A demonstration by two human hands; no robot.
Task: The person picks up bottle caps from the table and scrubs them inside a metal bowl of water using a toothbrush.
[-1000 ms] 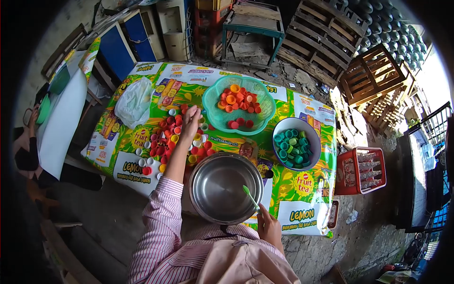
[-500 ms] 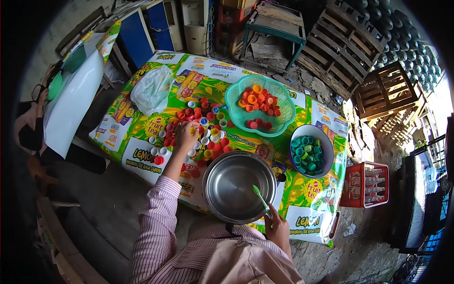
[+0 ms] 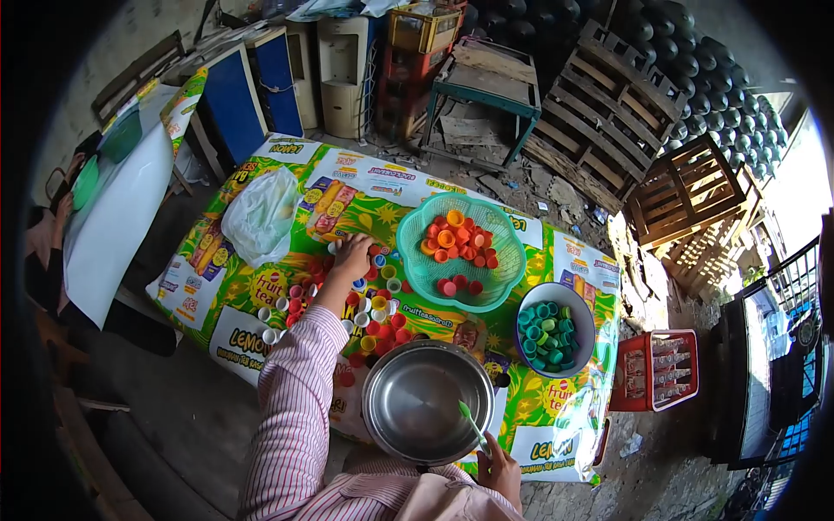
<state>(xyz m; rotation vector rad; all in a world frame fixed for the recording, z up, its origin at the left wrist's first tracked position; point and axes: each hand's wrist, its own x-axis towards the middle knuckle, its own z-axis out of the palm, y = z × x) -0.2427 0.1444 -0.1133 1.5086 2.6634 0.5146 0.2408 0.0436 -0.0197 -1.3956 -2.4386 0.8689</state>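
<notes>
Right hand (image 3: pixel 499 471): fingers closed round a green-tipped utensil (image 3: pixel 471 420); a steady grip suits it best.
Steel bowl (image 3: pixel 413 404): just beyond those fingers, the utensil's tip over it; avoid knocking its rim.
Left hand (image 3: pixel 350 259): fingers bent downward; whether they pinch anything, cannot tell.
Loose caps (image 3: pixel 398 320): around the left fingers; a light pinch by the sides should avoid scattering neighbours.
Mint basket (image 3: pixel 430 208): right of the left fingers, holding red and orange caps.

That's one green-tipped tool (image 3: pixel 473 427), one steel pot (image 3: pixel 417 408), one basket (image 3: pixel 506 230), one bowl (image 3: pixel 583 319), one plastic bag (image 3: pixel 261 215), dozens of caps (image 3: pixel 446 238)!
</notes>
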